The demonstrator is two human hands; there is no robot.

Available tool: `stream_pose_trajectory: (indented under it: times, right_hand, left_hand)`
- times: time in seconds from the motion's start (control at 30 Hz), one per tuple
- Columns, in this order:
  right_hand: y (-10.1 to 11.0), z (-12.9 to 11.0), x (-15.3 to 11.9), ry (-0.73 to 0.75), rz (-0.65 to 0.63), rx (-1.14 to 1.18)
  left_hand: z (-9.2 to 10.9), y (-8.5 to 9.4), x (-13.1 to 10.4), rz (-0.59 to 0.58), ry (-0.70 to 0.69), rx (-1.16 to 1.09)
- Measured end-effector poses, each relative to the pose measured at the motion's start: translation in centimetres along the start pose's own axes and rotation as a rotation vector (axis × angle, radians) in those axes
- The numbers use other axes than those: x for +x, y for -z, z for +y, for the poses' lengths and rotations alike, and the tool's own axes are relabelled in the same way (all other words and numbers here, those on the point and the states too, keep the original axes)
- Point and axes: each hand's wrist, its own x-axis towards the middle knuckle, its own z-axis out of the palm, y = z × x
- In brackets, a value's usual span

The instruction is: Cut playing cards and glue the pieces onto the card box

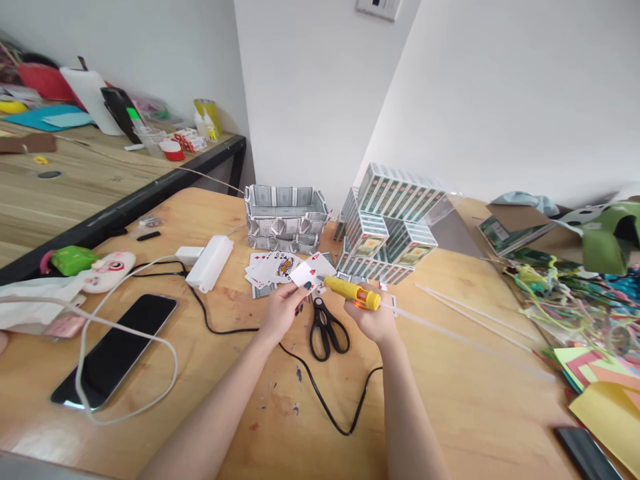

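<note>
Above the desk, my left fingers pinch an ace of hearts while my right fingers clasp a glue gun.

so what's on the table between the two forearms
Black-handled scissors, part of a black cable and some dark flecks, as the head view shows.

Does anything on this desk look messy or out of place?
Yes: dark flecks mark the light-brown wooden tabletop in front of the black-handled scissors, perhaps stains or scraps; a white cable loops across the black-screened smartphone; and the white playing cards behind the left hand lie askew in an uneven pile.
</note>
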Motion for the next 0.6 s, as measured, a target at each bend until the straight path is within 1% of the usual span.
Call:
stream_pose_trajectory:
  times: [0.27,0.6]
  right_hand:
    - [-0.16,0.14,0.21,0.074,0.038,-0.114]
    - [-0.19,-0.08,0.09,0.046,0.063,-0.116]
  left_hand:
    - [0.17,-0.04,-0.19,0.001,-0.003,0.050]
    - [0.33,0.00,-0.25,-0.014,-0.020,0.071]
